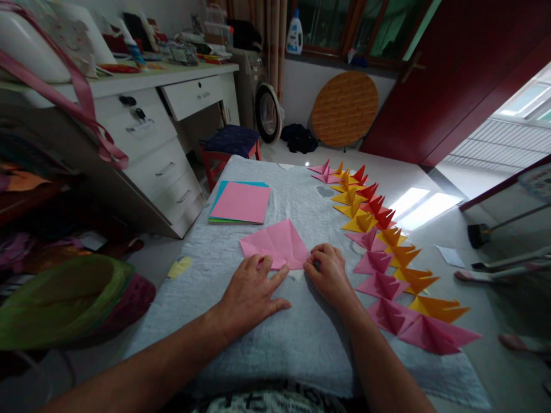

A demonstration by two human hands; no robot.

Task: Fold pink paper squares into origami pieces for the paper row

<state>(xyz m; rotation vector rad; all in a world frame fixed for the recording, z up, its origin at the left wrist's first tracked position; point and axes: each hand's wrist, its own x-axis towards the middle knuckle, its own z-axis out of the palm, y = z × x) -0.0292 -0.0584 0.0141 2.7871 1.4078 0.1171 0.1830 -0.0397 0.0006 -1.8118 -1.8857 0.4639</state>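
Note:
A partly folded sheet of pink origami paper (pixel 278 241) lies on the cloth-covered table (pixel 241 321), its creases showing and one corner pointing away from me. My left hand (pixel 256 284) rests on its near left edge, fingers spread and thumb stretched out over the cloth. At the paper's right corner, my right hand (pixel 328 269) has its fingers closed in a pinch on the edge. Beyond the left hand sits a stack of square origami paper (pixel 241 202), pink on top with blue and green edges peeking out.
Rows of folded paper cranes (pixel 383 287) in pink, yellow, orange and red line the table's right side. A stool (pixel 232 143) stands past the far left corner. To the left are a white desk (pixel 150 143) and a bin with a green liner (pixel 64 298).

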